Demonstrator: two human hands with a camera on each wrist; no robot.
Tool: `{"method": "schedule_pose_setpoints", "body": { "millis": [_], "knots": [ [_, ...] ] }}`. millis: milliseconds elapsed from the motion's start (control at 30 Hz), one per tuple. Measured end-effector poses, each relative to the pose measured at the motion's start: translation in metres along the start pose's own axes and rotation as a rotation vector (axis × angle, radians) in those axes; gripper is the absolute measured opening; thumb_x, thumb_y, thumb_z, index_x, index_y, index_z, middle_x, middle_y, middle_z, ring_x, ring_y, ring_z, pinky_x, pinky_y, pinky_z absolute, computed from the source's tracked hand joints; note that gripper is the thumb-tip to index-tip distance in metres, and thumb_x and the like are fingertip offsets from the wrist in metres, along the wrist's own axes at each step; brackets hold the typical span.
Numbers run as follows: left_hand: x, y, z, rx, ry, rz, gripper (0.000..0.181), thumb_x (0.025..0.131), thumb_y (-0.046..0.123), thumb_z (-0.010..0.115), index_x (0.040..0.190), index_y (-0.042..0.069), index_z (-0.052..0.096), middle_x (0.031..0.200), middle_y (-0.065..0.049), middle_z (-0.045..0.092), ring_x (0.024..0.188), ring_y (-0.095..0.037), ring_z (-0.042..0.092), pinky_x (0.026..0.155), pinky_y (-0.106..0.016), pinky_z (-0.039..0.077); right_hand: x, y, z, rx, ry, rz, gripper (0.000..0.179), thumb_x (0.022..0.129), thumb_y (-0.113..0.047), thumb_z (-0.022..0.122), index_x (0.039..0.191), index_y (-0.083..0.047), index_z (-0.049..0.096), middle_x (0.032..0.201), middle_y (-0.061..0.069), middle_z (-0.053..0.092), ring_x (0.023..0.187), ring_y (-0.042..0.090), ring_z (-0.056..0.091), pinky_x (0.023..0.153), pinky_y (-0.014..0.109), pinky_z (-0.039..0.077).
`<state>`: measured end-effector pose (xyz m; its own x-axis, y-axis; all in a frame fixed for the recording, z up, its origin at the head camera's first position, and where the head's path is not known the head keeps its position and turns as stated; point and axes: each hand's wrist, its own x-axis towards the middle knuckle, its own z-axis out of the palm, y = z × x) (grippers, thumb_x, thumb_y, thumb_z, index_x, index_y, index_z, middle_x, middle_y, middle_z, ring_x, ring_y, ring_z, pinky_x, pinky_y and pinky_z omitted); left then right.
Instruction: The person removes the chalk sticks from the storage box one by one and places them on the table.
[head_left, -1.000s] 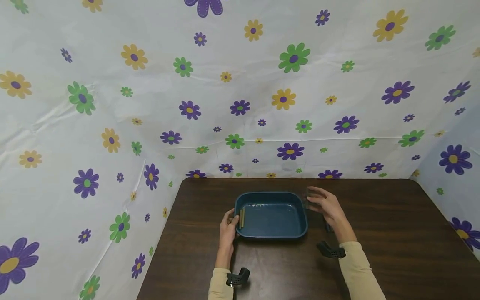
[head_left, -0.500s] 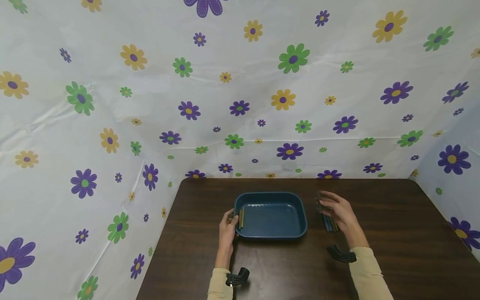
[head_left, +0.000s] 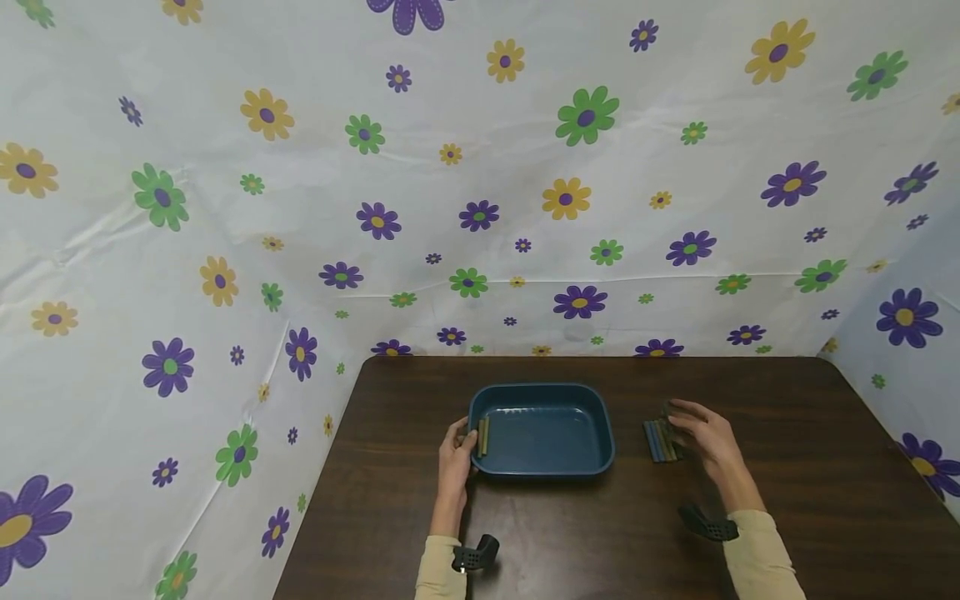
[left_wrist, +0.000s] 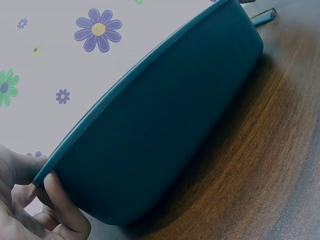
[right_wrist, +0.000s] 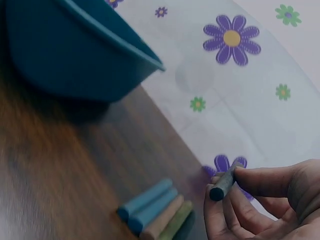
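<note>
My left hand (head_left: 452,457) grips the left rim of a deep blue rectangular tub (left_wrist: 150,110), thumb on the inside and fingers outside. Two yellowish chalk sticks (head_left: 483,437) stand against the tub's left inner wall. My right hand (head_left: 707,435) pinches a dark grey-green chalk stick (right_wrist: 224,186) between thumb and fingers. Below it on the table lies a row of chalk sticks (head_left: 656,442), side by side. In the right wrist view, the row shows two blue sticks (right_wrist: 145,200), a tan one (right_wrist: 162,218) and a green one (right_wrist: 176,220); a dark shape beyond them is partly hidden.
A dark brown wooden table (head_left: 555,533) carries the tub and the chalk row. Behind it and at both sides hangs a white flowered sheet (head_left: 450,183). Black wrist cameras (head_left: 476,554) sit on both forearms.
My right hand has moved from beside the tub's right rim rightward to the chalk row, the dark stick still in its fingers. The row has come into sight. Left hand and tub stay put.
</note>
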<state>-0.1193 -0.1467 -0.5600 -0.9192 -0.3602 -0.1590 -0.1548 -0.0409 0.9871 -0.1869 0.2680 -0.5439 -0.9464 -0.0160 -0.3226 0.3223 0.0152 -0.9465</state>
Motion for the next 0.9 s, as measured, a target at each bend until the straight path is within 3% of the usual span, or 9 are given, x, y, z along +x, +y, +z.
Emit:
{"method": "schedule_pose_setpoints", "body": {
  "millis": [133, 267, 333, 400, 500, 567, 667, 900],
  "knots": [
    [0.001, -0.001, -0.001, 0.004, 0.0, -0.002, 0.036, 0.105, 0.011, 0.058, 0.139, -0.003, 0.057, 0.092, -0.016, 0.057, 0.066, -0.015, 0.048, 0.055, -0.025, 0.041, -0.003, 0.008, -0.009, -0.079, 0.032, 0.003, 0.057, 0.103, -0.016, 0.067, 0.151, 0.006, 0.047, 0.108, -0.013, 0.067, 0.09, -0.005, 0.063, 0.08, 0.025, 0.057],
    [0.0, -0.001, -0.001, -0.006, -0.002, -0.004, 0.036, 0.105, 0.011, 0.058, 0.139, -0.003, 0.057, 0.092, -0.016, 0.057, 0.065, -0.014, 0.047, 0.055, -0.024, 0.041, -0.003, 0.014, -0.015, -0.193, 0.057, 0.004, 0.059, 0.105, -0.018, 0.063, 0.152, 0.009, 0.041, 0.136, 0.02, 0.06, 0.089, -0.009, 0.058, 0.081, 0.024, 0.056],
    [-0.005, 0.007, -0.001, -0.006, -0.011, -0.009, 0.036, 0.106, 0.009, 0.057, 0.139, -0.005, 0.056, 0.093, -0.02, 0.057, 0.065, -0.016, 0.047, 0.055, -0.026, 0.041, -0.004, 0.015, -0.016, -0.25, 0.063, 0.007, 0.059, 0.106, -0.019, 0.06, 0.153, 0.01, 0.04, 0.15, 0.032, 0.045, 0.102, 0.006, 0.063, 0.091, 0.032, 0.055],
    [-0.011, 0.018, -0.001, -0.005, -0.018, -0.009, 0.035, 0.105, 0.006, 0.056, 0.138, -0.007, 0.056, 0.092, -0.022, 0.056, 0.065, -0.016, 0.047, 0.056, -0.026, 0.041, -0.003, 0.016, -0.017, -0.316, 0.075, -0.003, 0.058, 0.106, -0.019, 0.06, 0.151, 0.011, 0.041, 0.151, 0.034, 0.043, 0.111, 0.018, 0.063, 0.092, 0.034, 0.053],
    [-0.011, 0.021, 0.0, 0.002, -0.02, -0.015, 0.035, 0.106, 0.004, 0.054, 0.138, -0.01, 0.054, 0.093, -0.027, 0.054, 0.065, -0.018, 0.046, 0.056, -0.028, 0.041, -0.002, 0.017, -0.018, -0.375, 0.089, -0.031, 0.054, 0.106, -0.015, 0.06, 0.148, 0.014, 0.044, 0.143, 0.034, 0.052, 0.128, 0.046, 0.051, 0.099, 0.048, 0.049],
    [-0.007, 0.013, 0.0, 0.003, -0.012, -0.011, 0.035, 0.106, 0.005, 0.055, 0.138, -0.009, 0.055, 0.093, -0.026, 0.055, 0.064, -0.018, 0.045, 0.056, -0.028, 0.041, -0.001, 0.018, -0.017, -0.417, 0.105, -0.051, 0.051, 0.104, -0.012, 0.06, 0.145, 0.015, 0.047, 0.133, 0.032, 0.061, 0.125, 0.048, 0.053, 0.097, 0.051, 0.049],
    [0.0, 0.002, 0.0, 0.001, -0.005, -0.011, 0.037, 0.106, 0.009, 0.056, 0.139, -0.006, 0.055, 0.093, -0.021, 0.056, 0.065, -0.017, 0.045, 0.054, -0.026, 0.04, -0.001, 0.019, -0.014, -0.455, 0.122, -0.052, 0.048, 0.104, -0.01, 0.058, 0.143, 0.015, 0.048, 0.13, 0.033, 0.062, 0.13, 0.057, 0.045, 0.103, 0.065, 0.04],
    [0.001, 0.001, 0.0, -0.012, -0.002, -0.017, 0.037, 0.105, 0.012, 0.059, 0.139, -0.002, 0.058, 0.088, -0.01, 0.054, 0.065, -0.014, 0.046, 0.053, -0.023, 0.041, -0.002, 0.017, -0.011, -0.463, 0.134, -0.009, 0.05, 0.108, -0.018, 0.051, 0.148, 0.011, 0.044, 0.152, 0.04, 0.034, 0.137, 0.059, 0.033, 0.108, 0.07, 0.032]
  ]
}}
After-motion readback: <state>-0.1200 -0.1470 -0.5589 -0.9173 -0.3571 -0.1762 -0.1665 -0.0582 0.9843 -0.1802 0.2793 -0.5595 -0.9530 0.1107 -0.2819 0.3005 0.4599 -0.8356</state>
